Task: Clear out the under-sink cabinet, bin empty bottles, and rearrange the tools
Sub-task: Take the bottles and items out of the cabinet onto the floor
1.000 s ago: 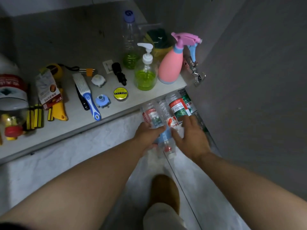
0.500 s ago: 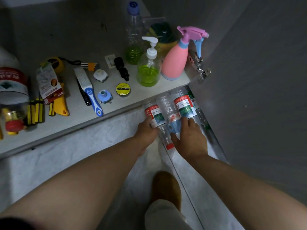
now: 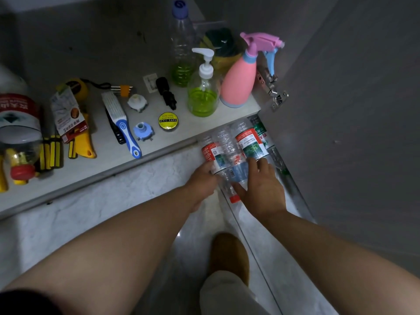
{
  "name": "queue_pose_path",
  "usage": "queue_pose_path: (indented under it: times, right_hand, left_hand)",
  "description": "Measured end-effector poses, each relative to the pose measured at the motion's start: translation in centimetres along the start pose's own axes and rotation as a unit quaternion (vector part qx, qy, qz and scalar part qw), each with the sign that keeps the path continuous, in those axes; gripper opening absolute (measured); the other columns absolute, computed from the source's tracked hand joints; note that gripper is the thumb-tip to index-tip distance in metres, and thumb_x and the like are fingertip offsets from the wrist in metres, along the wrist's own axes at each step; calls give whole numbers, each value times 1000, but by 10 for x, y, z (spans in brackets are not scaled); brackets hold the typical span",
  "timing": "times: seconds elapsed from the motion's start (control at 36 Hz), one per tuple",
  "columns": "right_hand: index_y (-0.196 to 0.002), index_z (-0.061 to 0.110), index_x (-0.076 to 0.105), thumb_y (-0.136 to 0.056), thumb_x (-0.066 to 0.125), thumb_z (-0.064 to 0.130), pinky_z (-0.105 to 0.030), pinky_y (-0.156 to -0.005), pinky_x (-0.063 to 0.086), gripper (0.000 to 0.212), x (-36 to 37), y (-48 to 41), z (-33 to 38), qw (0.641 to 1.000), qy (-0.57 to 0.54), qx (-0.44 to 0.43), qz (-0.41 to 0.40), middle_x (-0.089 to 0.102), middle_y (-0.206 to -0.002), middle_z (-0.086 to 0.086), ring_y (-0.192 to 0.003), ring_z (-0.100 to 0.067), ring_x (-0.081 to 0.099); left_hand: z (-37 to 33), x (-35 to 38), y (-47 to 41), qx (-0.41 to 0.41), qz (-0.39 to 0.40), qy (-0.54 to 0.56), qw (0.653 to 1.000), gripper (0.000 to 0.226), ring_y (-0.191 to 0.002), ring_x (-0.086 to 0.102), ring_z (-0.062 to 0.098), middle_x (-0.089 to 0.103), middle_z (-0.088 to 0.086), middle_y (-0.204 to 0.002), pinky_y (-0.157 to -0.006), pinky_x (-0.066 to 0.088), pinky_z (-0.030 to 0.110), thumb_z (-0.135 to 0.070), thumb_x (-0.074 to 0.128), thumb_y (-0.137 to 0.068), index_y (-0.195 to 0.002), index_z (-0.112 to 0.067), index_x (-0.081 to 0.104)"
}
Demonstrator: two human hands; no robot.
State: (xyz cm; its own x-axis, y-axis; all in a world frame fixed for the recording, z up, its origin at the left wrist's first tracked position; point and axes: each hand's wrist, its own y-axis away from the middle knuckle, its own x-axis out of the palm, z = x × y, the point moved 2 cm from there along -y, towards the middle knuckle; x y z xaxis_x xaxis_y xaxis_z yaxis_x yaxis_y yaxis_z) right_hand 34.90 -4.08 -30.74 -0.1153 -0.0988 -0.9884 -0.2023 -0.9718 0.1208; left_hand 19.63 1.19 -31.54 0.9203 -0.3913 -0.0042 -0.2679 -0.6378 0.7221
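On the white cabinet shelf (image 3: pixel 100 162), near its front edge, sits a small yellow-and-black roll of tape (image 3: pixel 168 121). We can read "PVC TAPE" and "ELECTRICAL" on it.

Next comes our left hand (image 3: pixel 201 181). Its fingers curl onto the empty clear plastic bottles (image 3: pixel 227 144), on the left one with the red band. The bottles lie in a bunch on the pale stone floor (image 3: pixel 113 201), just below the shelf's front right corner, beside the grey cabinet door (image 3: pixel 352 133). Their labels are red, white and green, but the writing is too small for us to read.

Our right hand (image 3: pixel 261 192) lies on the bunch with fingers spread, pressing, not wrapped round anything.

We think these bottles are very light, thin and squashy. They are smooth, so they may roll or slip away. It looks best to hold each one round the middle, at the label, or by the neck.
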Motion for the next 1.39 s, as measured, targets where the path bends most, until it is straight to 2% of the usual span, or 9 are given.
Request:
queue_pose_path:
  times: [0.31, 0.36, 0.47, 0.75, 0.94, 1.03, 1.14, 1.33, 1.39]
  right_hand:
    - [-132, 24, 48, -95, 59, 49, -33, -89, 57, 46, -40, -7, 12, 991, -69, -114, 13, 55, -131, -1, -111, -18, 59]
    - [-129, 24, 50, -95, 62, 43, -32, -84, 58, 41, -55, -10, 25, 986, -82, -147, 20, 53, -128, 0, -107, -17, 58]
    - [-116, 17, 57, -94, 60, 29, -35, -73, 53, 26, -86, -17, 63, 970, -70, -232, 19, 53, -113, -4, -100, -23, 55]
    - [-109, 21, 58, -91, 59, 28, -35, -81, 49, 19, -106, -54, 202, 934, -56, -317, 152, 55, -110, -1, -98, -23, 60]
    - [-107, 13, 59, -89, 64, 28, -35, -79, 52, 24, -78, -91, 293, 943, -136, -241, 185, 66, -105, -11, -97, -30, 64]
    - [-112, 7, 58, -92, 62, 28, -37, -82, 53, 30, -64, -98, 318, 952, -156, -198, 171, 66, -107, -16, -101, -33, 64]
    - [-110, 12, 58, -95, 57, 28, -34, -73, 52, 21, -60, -92, 332, 942, -240, -149, 184, 67, -96, -9, -91, -29, 64]
    - [-110, 24, 59, -93, 70, 15, -7, -60, 48, 23, -90, -72, 339, 802, -490, -152, 306, 68, -84, 18, -77, 9, 66]
    - [-124, 25, 53, -89, 76, 15, -14, -66, 56, 43, -99, -70, 333, 786, -514, -156, 306, 71, -92, 17, -81, 8, 69]
  left_hand:
    - [-19, -34, 26, 57, -17, -114, 992, 22, -83, 58, 5, 61, -15, -92, -74, 51, 25, -15, 60, -98, -86, -33, 64]
    - [-28, -51, 39, 67, -15, -172, 983, 20, -86, 62, 12, 68, -3, -101, -75, 50, 24, -12, 57, -98, -96, -26, 71]
    - [-52, -100, 65, 116, -26, -336, 934, 30, -115, 63, 21, 65, 4, -127, -94, 49, 23, -12, 54, -98, -125, -14, 68]
    - [-81, -263, 111, 199, -227, -494, 815, 24, -113, 62, 30, 65, 10, -122, -97, 50, 38, -15, 58, -93, -112, -20, 70]
    - [-42, -359, 92, 20, -465, -301, 832, 77, -130, 46, 37, 45, 14, -139, -102, 48, 48, -56, 75, -78, -139, -22, 41]
    - [-26, -375, 79, -16, -428, -197, 882, 101, -129, 52, 33, 50, 11, -143, -103, 49, 42, -58, 85, -65, -146, -22, 38]
    - [-18, -376, 76, -10, -433, -107, 895, 81, -108, 66, 28, 65, 7, -127, -82, 49, 30, -46, 88, -65, -132, -18, 53]
    - [-44, -339, 104, 134, -291, 159, 934, 61, -101, 73, 26, 69, 7, -121, -86, 62, 47, -22, 80, -83, -135, -18, 48]
    - [-55, -320, 111, 147, -214, 213, 942, 60, -100, 75, 26, 70, 9, -121, -87, 62, 45, -16, 79, -85, -136, -17, 46]
